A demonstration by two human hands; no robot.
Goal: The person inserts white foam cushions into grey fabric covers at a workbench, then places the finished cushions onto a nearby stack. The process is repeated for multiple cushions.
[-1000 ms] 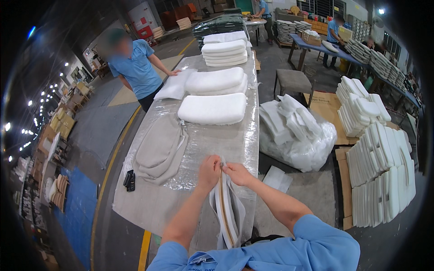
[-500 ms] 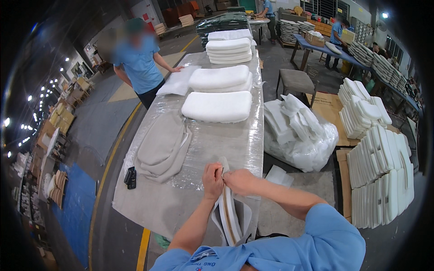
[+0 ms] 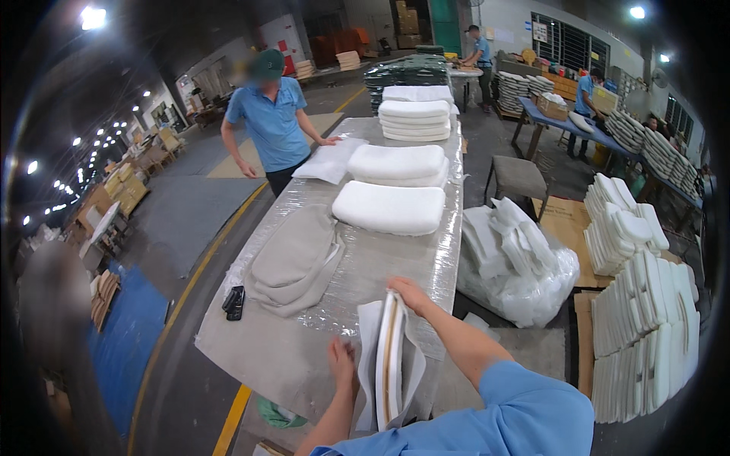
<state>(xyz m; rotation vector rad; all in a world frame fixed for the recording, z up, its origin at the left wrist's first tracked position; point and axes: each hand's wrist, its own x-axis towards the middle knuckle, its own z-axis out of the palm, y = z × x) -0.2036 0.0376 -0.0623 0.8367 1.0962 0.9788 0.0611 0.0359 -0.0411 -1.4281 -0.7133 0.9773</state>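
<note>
A cushion in a pale cover (image 3: 414, 372) stands on edge against my body, with a gold-brown zipper strip (image 3: 391, 342) running along its upward side. My right hand (image 3: 411, 296) is closed on the cover's far end, thumb and fingers wrapped round the tip. Just left of the cushion, my left hand (image 3: 342, 361) is apart from it, slightly blurred, its fingers loosely spread with nothing visible in them. Grey-beige cushion covers (image 3: 293, 254) lie in a flat pile farther up the table, and a small black object (image 3: 234, 302) lies beside them.
White cushion pads (image 3: 389, 207) sit in stacks along the plastic-covered table (image 3: 266, 349). A co-worker (image 3: 270, 125) stands at its left side, one hand on a white sheet (image 3: 327, 161). To the right are a bag of white padding (image 3: 525, 273), a stool (image 3: 518, 176) and pad stacks (image 3: 646, 334).
My left hand has left the zipper and moved down to the left. My right hand has shifted to the cover's far end. The view has swung, and the co-worker's free arm has moved outward.
</note>
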